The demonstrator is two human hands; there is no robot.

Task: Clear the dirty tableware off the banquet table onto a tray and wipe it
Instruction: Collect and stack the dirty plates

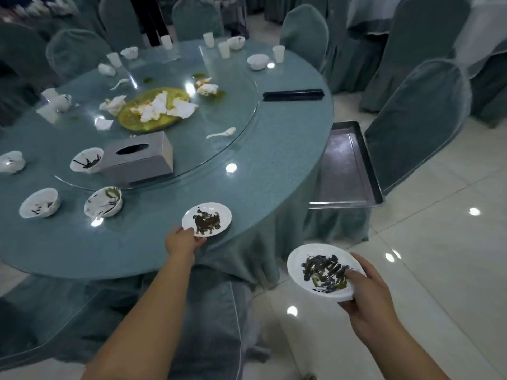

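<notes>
Lower right of the frame, the right hand grips a plate smeared with dark scraps, thumb on the rim and fingers curled beneath, out over the floor and apart from the counter. At centre, the left hand reaches the counter's near edge, fingers pinching the rim of a small plate with a dark stain; whether it is lifted I cannot tell. To the left stand a bowl and a second bowl, both dirty. Beyond them a tissue box sits on the glass turntable, with a spoon to its right and a yellow dish of crumpled napkins behind. At right centre a metal tray juts from behind the counter's edge, lower than its top. White cups line the far rim, upper centre
</notes>
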